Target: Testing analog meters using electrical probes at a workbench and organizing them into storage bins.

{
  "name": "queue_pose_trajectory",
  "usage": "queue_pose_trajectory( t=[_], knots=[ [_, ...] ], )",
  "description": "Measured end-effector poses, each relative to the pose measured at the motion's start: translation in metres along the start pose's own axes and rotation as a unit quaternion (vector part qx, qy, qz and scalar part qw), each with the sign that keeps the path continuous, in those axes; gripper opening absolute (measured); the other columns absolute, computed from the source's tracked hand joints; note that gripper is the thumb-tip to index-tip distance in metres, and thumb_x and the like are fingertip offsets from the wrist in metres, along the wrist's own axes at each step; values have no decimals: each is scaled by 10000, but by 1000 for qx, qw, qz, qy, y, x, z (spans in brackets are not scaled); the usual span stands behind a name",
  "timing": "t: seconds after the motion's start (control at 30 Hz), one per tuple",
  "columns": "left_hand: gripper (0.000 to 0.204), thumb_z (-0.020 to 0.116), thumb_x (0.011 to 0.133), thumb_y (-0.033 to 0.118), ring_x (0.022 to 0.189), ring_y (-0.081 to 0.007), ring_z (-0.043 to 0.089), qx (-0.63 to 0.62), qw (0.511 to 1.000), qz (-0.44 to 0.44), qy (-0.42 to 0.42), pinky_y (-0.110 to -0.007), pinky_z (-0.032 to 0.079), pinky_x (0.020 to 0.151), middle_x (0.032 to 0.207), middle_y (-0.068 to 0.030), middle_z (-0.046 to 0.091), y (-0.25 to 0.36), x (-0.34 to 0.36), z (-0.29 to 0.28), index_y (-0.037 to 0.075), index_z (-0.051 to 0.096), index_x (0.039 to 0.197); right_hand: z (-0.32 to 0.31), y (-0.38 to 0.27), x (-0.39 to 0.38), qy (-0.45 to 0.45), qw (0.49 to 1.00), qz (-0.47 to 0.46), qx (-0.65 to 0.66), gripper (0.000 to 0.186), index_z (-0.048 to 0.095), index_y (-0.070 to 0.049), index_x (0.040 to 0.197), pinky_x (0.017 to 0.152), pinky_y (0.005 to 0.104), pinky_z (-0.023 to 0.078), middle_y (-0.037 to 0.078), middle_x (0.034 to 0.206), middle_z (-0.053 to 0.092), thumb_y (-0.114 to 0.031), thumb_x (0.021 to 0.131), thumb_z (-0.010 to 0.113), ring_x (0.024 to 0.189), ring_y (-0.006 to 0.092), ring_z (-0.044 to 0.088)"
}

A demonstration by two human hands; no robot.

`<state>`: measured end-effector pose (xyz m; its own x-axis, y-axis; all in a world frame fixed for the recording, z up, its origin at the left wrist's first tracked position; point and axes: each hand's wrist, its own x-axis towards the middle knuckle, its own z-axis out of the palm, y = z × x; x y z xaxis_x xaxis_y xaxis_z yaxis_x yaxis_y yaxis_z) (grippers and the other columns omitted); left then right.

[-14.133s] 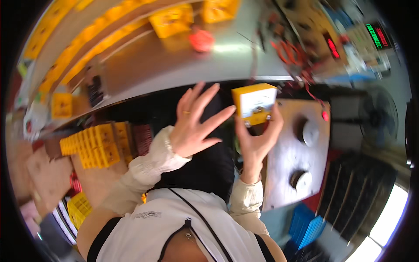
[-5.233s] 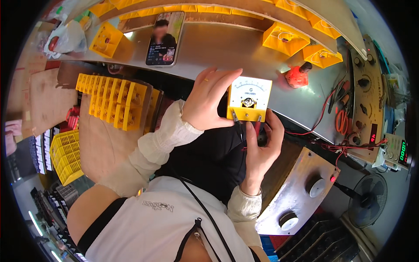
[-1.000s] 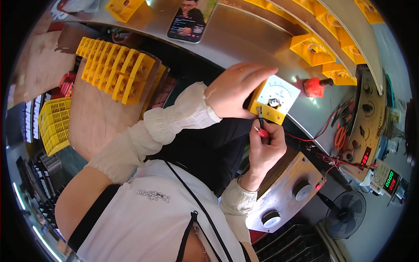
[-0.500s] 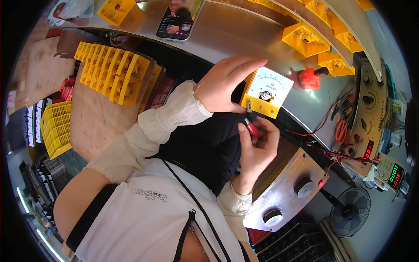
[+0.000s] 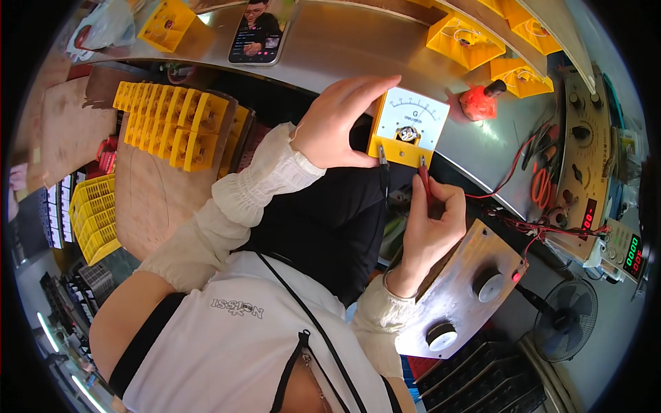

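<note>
My left hand (image 5: 329, 127) is closed around the left side of a yellow panel meter (image 5: 418, 110) with a white dial, holding it up over my lap. The dial's needle leans right of the middle. A black alligator clip (image 5: 384, 173) hangs at the meter's lower left terminal, beside my left thumb. My right hand (image 5: 437, 224) pinches a red alligator clip (image 5: 425, 184), its metal tip at the lower right terminal. Whether its jaws have bitten on cannot be made out.
A metal bench (image 5: 337, 48) bears a lit phone (image 5: 258, 34), a red bottle (image 5: 478, 102) and orange-handled pliers (image 5: 542, 186). Yellow meter housings (image 5: 175, 124) stand in rows at left; more sit on the shelf. At right are a knobbed instrument (image 5: 582, 151), a metal box (image 5: 475, 296) and a fan (image 5: 566, 320).
The red clip in my right hand has moved right, from near the left terminal to the right one. The needle now shows right of the middle. The whole view has shifted slightly.
</note>
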<state>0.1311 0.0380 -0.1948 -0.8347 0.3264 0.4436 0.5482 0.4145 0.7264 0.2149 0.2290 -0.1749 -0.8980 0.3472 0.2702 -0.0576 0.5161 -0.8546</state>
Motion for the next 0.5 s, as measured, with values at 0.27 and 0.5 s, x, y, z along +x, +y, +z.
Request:
queue_pose_trajectory(
  t=[0.27, 0.5],
  knots=[
    [1022, 897, 513, 205, 1173, -347, 537, -9, 1000, 1, 9, -438, 431, 991, 1307, -139, 550, 0, 0, 2, 78, 432, 1414, 6, 5, -8, 28, 997, 58, 44, 185, 633, 4, 906, 612, 208, 467, 34, 821, 641, -12, 800, 784, 677, 70, 558],
    [1025, 896, 512, 208, 1188, -348, 528, -6, 1000, 3, 11, -440, 422, 1003, 1314, -140, 547, -1, -1, 3, 71, 430, 1414, 7, 7, -8, 32, 996, 52, 60, 191, 631, 6, 932, 627, 210, 474, 39, 850, 648, -24, 814, 779, 702, 71, 568]
  ],
)
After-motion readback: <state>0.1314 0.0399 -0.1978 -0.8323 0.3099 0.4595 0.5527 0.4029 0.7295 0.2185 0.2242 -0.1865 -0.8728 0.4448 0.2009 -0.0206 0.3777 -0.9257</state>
